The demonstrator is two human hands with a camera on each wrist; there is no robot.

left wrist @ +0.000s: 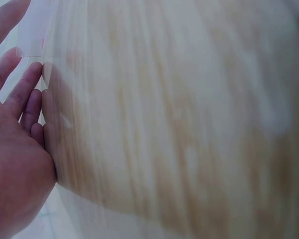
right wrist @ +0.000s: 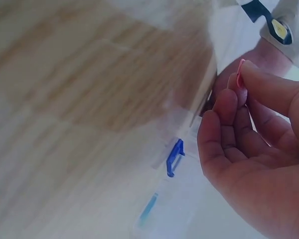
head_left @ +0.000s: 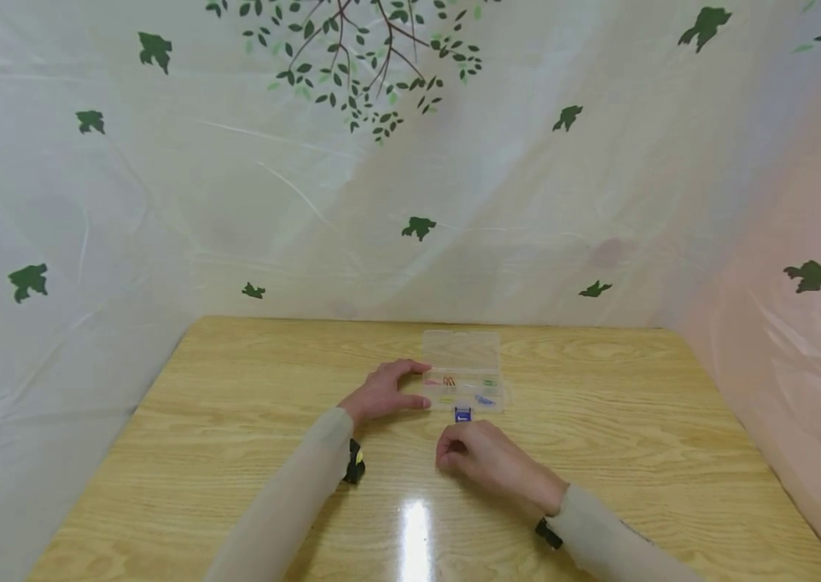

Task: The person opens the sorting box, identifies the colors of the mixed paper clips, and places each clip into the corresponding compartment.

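We see clear plastic organiser box [head_left: 463,380] lying open on table, lid tilted back toward far edge, blue latch [head_left: 462,415] on near side; small coloured clips sit in its compartments. Pink paper clip [right wrist: 240,74], thin and small, pinched at fingertips, just near box edge

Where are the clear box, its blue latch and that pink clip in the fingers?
box [head_left: 463,350], head view, on its open lid
latch [right wrist: 175,157], right wrist view, on the blue clasp's middle
clip [right wrist: 239,73], right wrist view, on the pink loop pinched by the right hand [right wrist: 249,144]
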